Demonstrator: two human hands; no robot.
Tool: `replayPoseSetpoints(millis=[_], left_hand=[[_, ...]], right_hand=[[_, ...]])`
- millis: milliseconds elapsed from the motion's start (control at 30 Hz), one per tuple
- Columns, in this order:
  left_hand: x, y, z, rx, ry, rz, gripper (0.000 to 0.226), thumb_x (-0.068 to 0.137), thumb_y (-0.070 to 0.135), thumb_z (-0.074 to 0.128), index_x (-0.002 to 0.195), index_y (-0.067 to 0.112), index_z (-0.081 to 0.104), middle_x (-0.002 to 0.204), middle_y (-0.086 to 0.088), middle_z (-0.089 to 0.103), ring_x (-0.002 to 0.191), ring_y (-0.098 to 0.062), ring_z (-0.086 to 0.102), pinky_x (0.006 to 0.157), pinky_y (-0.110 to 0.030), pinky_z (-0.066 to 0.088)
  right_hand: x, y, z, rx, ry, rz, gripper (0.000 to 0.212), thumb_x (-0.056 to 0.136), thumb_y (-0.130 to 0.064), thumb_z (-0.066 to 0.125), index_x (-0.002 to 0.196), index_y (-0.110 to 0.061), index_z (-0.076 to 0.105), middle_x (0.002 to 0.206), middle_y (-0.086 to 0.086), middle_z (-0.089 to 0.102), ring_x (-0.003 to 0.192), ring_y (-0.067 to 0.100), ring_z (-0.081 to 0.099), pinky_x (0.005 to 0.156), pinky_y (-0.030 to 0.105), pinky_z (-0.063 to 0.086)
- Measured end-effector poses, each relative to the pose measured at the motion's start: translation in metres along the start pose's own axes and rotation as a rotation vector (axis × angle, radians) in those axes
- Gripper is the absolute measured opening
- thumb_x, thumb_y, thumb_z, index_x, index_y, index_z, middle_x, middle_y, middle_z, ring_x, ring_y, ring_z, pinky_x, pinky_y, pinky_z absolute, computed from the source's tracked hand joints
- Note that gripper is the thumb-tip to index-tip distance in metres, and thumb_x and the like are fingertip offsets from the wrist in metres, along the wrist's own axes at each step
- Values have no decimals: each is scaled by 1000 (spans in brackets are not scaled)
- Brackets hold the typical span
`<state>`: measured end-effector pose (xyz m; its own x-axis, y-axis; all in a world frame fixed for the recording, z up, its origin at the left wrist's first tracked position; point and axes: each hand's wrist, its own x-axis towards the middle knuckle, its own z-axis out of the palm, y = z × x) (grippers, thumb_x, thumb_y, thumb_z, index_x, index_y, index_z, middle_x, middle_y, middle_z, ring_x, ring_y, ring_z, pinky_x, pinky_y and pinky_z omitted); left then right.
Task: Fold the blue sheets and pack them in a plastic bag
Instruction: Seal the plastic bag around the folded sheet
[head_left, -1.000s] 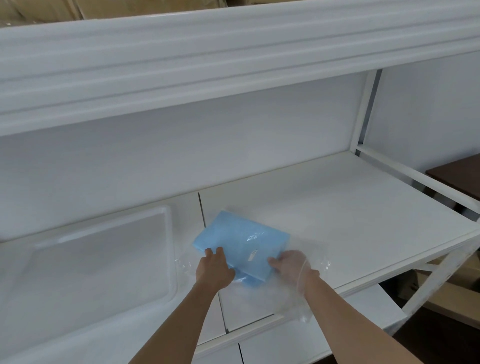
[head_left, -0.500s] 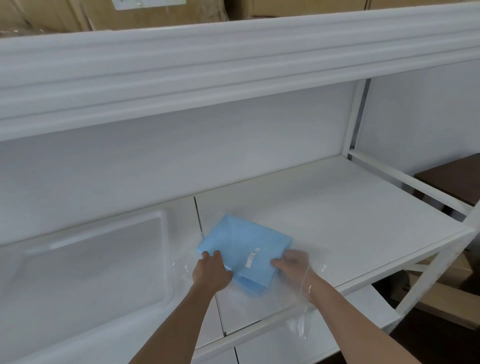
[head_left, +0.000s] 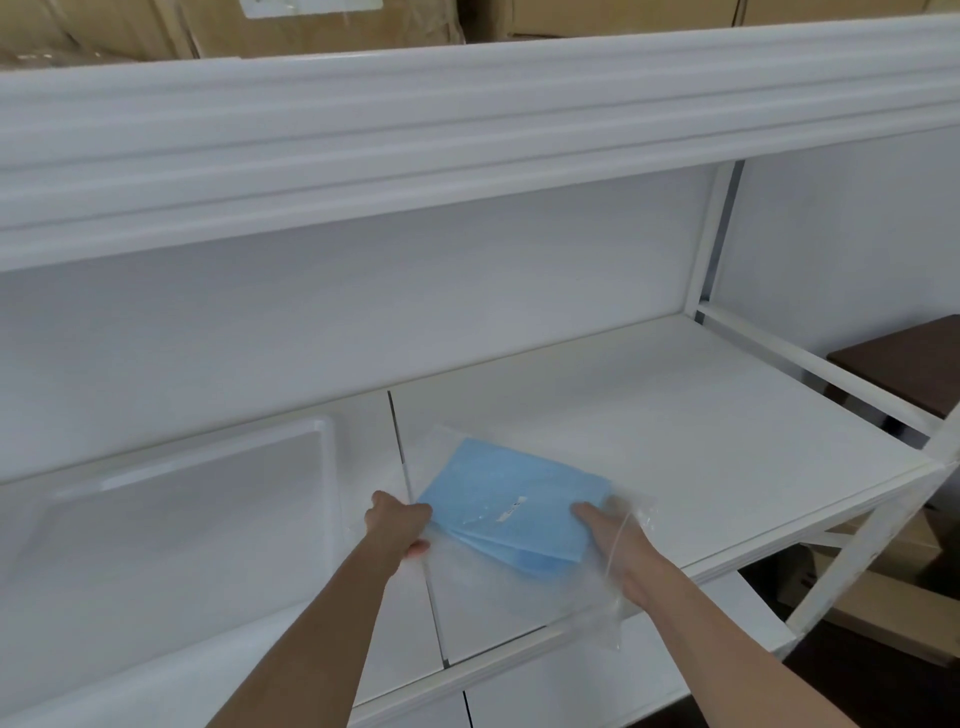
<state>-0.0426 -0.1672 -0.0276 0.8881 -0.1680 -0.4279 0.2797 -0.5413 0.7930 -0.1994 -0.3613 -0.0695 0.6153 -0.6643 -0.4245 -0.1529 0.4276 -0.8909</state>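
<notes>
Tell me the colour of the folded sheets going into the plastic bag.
Light blue folded sheets, seen best in the head view.

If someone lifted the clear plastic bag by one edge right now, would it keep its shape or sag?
Probably sag: the plastic bag looks thin and wrinkled, draping limply over the right hand. The folded blue sheets inside seem soft and layered, so they would likely bend with it. The glossy film may also slip unless pinched, as the left hand does at its edge.

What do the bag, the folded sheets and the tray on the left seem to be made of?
Bag: thin clear plastic film, glossy, wrinkled. Sheets: matte blue, soft, probably non-woven fabric or paper. Tray: translucent whitish rigid plastic with a smooth raised rim.
</notes>
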Motion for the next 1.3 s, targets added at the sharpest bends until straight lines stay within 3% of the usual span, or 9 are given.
replayPoseSetpoints(millis=[167, 333, 467, 600, 733, 800, 900, 1033, 1300], left_hand=[[11, -9, -2, -105, 73, -63, 79, 80, 7, 65, 145, 5, 20, 143, -6, 24, 99, -35, 59, 44, -26, 48], [17, -9, -5, -68, 79, -91, 74, 82, 9, 63, 142, 6, 21, 134, -11, 31, 88, -32, 58, 42, -24, 48], [20, -1, -6, -173, 57, -160, 43, 86, 20, 62, 118, 0, 42, 103, -16, 54, 69, -28, 59, 43, -24, 43], [22, 5, -5, -231, 78, -87, 30, 93, 20, 56, 71, 3, 46, 64, -7, 41, 52, -19, 38, 50, -24, 34], [20, 16, -13, -280, 142, 2, 7, 89, 10, 60, 87, 3, 60, 59, -7, 43, 51, -20, 38, 55, -24, 34], [18, 21, -21, -288, 185, 51, 10, 88, 9, 59, 93, 2, 65, 64, -13, 50, 57, -26, 45, 60, -30, 39], [16, 28, -36, -306, 325, 117, 20, 91, 7, 49, 97, 8, 68, 100, -24, 64, 68, -33, 56, 68, -35, 46], [4, 41, -60, -299, 529, 102, 24, 96, 9, 41, 108, 9, 63, 134, -19, 34, 71, -27, 43, 81, -31, 38], [7, 41, -97, -479, 683, 93, 13, 94, 11, 50, 104, 8, 58, 123, -4, 30, 79, -29, 48, 80, -36, 43]], right_hand=[[1, 3, -1, -22, -11, -7, 39, 83, -10, 71, 119, -5, 56, 108, 16, 68, 92, 30, 69, 81, 48, 57], [3, 3, -5, -55, -65, -4, 45, 84, -5, 69, 125, -10, 50, 117, 17, 65, 101, 32, 66, 89, 51, 53], [-5, -4, -4, 26, -116, -10, 52, 89, 3, 59, 127, -24, 37, 117, 12, 60, 108, 34, 61, 91, 49, 51], [-10, -8, -2, -42, -111, -26, 50, 93, 1, 55, 128, -28, 36, 118, 16, 58, 107, 37, 61, 87, 48, 53], [-9, -9, -2, -79, -86, -37, 36, 95, 0, 52, 128, -11, 46, 105, 16, 62, 83, 28, 62, 68, 33, 53], [-10, -14, -1, -47, -84, -36, 32, 95, 1, 50, 125, -9, 50, 96, 13, 63, 76, 25, 60, 61, 29, 53], [-13, -22, 3, 33, -126, -20, 25, 97, -1, 48, 118, -13, 55, 99, 12, 67, 82, 28, 64, 70, 38, 56], [-11, -25, 12, 54, -163, 60, 35, 92, 3, 44, 116, -17, 61, 106, 14, 71, 95, 36, 69, 86, 59, 52], [-13, -35, 39, -116, -87, 58, 37, 84, 10, 34, 103, -8, 60, 96, 20, 67, 77, 33, 64, 70, 44, 56]])
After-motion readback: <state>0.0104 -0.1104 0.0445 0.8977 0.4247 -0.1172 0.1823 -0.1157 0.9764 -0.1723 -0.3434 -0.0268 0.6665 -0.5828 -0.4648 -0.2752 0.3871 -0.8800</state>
